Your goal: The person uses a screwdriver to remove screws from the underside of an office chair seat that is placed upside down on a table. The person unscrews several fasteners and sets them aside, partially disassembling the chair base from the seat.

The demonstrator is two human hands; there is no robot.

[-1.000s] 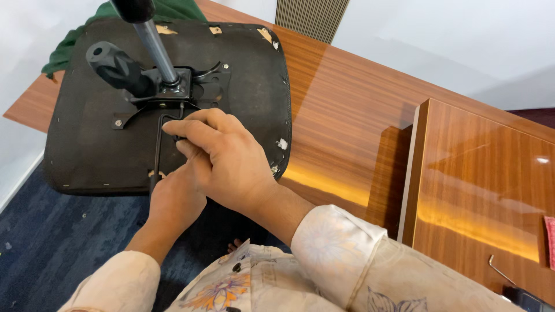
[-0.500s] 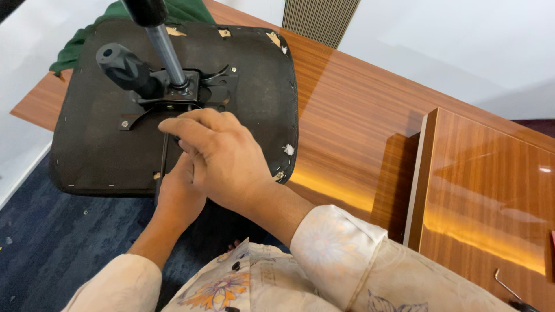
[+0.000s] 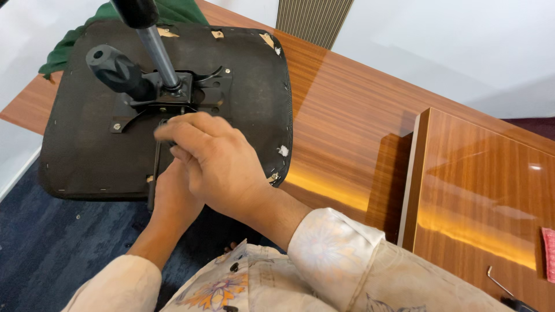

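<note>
An upturned black chair seat (image 3: 248, 81) lies on the wooden desk, its metal mechanism plate (image 3: 173, 95), gas cylinder (image 3: 156, 49) and black knob (image 3: 115, 72) facing up. A thin black lever rod (image 3: 156, 164) runs down from the plate toward me. My right hand (image 3: 217, 164) is closed over the rod's upper bend just below the plate. My left hand (image 3: 173, 199) sits under it, gripping the rod's lower end near the seat's front edge; most of its fingers are hidden by my right hand.
A green cloth (image 3: 75, 40) lies behind the seat. The wooden desk (image 3: 347, 127) extends right to a raised cabinet top (image 3: 480, 190), where an Allen key (image 3: 498, 282) and a pink cloth (image 3: 548, 254) rest near the right edge. Blue carpet (image 3: 52, 248) lies below.
My right hand slid slightly left and up along the rod toward the plate. The camera view shifted a little. My left hand keeps its hold.
</note>
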